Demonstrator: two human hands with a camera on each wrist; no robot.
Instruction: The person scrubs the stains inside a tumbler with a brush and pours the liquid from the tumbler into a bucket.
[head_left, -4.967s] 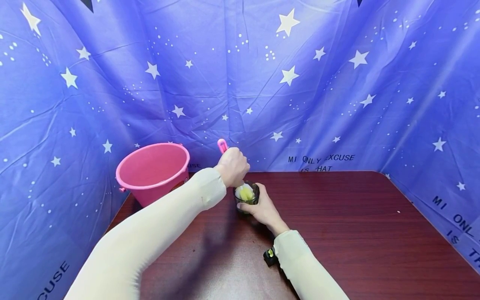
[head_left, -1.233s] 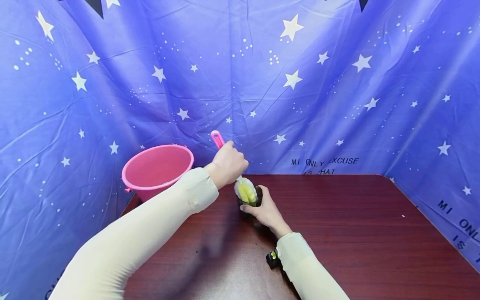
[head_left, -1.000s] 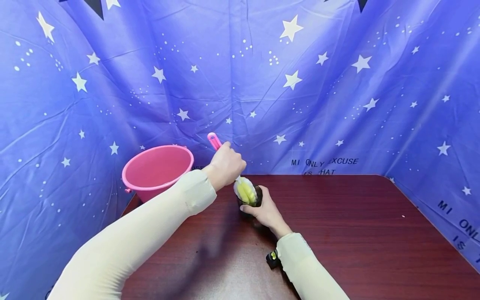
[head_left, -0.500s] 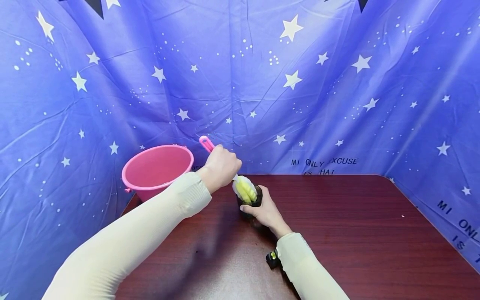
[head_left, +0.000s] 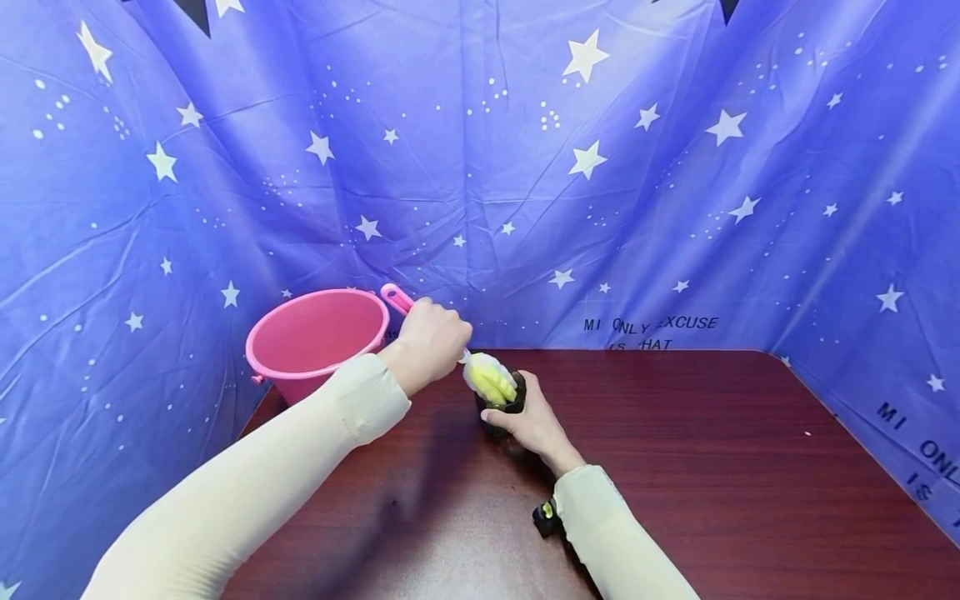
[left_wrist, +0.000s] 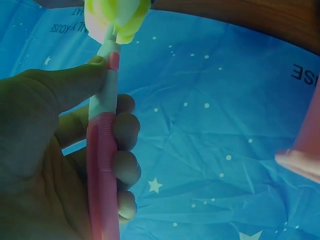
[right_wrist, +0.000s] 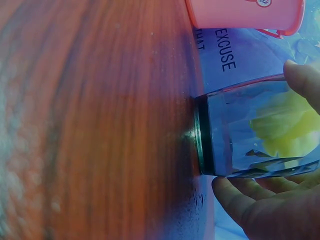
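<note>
A sponge cup brush with a pink and white handle (left_wrist: 102, 150) is gripped in my left hand (head_left: 429, 340), the thumb laid along its white neck. Its yellow and white sponge head (head_left: 489, 379) leans in the mouth of a dark, see-through glass (right_wrist: 235, 132). Through the glass wall, the right wrist view shows the sponge in the upper part. My right hand (head_left: 536, 421) holds the glass by its side, thumb towards me and fingers round the far side. The glass stands upright at the table surface.
A pink bucket (head_left: 262, 360) stands at the table's back left, close to my left forearm. The dark red wooden table (head_left: 675, 467) ends at a blue star-patterned cloth (head_left: 525, 192). A small black device (head_left: 545, 518) sits at my right wrist.
My left hand has moved left and slightly down, tilting the brush handle over towards the bucket. The sponge sits higher in the glass than five seconds ago. My right hand keeps its hold.
</note>
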